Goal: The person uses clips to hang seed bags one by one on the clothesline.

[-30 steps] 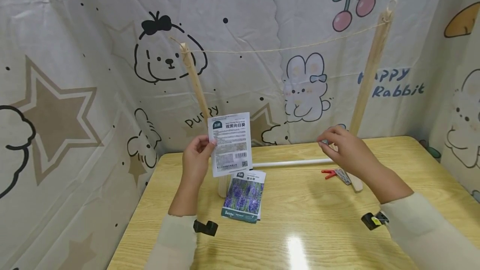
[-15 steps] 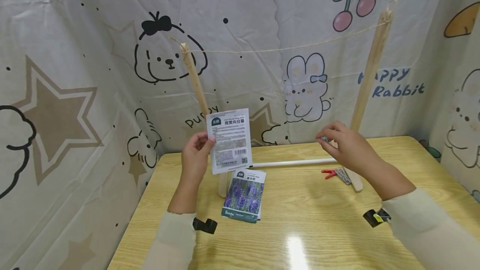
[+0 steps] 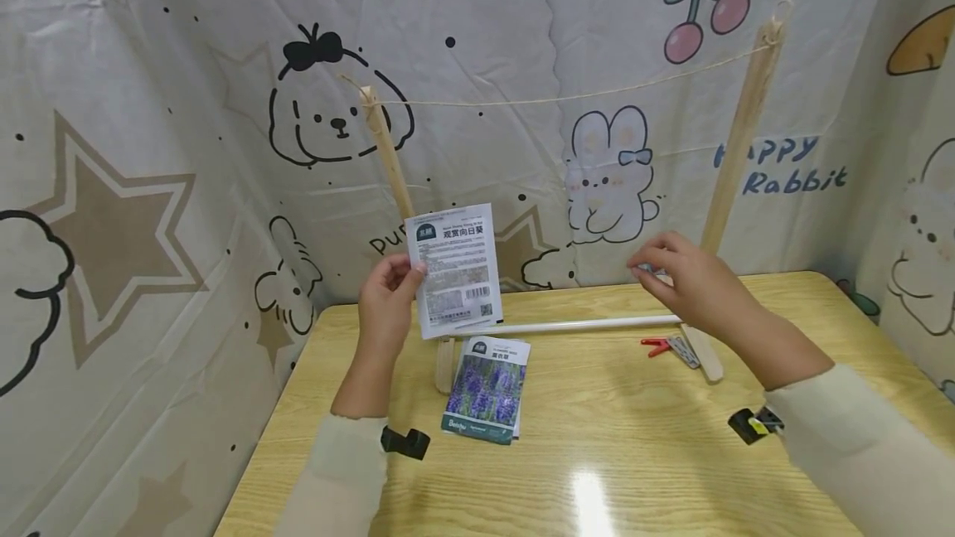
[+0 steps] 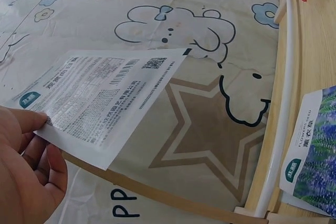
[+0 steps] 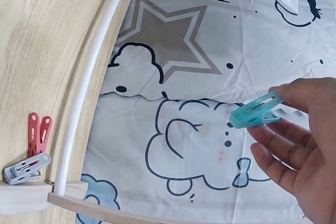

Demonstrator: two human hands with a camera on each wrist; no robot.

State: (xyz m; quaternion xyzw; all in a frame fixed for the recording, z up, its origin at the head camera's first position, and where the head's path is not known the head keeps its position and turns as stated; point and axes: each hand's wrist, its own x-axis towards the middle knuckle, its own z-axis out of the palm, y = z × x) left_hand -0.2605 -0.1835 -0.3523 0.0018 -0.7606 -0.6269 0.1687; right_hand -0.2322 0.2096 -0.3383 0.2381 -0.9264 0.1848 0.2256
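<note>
My left hand (image 3: 388,297) pinches a white seed packet (image 3: 455,272) by its left edge, thumb on the printed back with its barcode. In the left wrist view the same packet tilts away from the fingers over the backdrop. My right hand (image 3: 690,280) pinches a teal clothespin (image 5: 256,111) between thumb and fingers, best seen in the right wrist view. Between two wooden posts a thin string (image 3: 552,99) hangs in a slight sag above both hands. On the table below lies another seed packet (image 3: 487,388) with purple flowers, on top of something white.
A red clothespin (image 3: 656,346) and a grey clothespin (image 3: 682,351) lie by the foot of the right wooden post (image 3: 739,139). A white rod (image 3: 589,326) joins the left post (image 3: 386,156) and right post low down. Printed cloth (image 3: 492,7) hangs behind the table (image 3: 597,429).
My left hand has lifted the seed packet slightly, up and to the left. My right hand has risen a little with the clothespin. Things on the table stay put.
</note>
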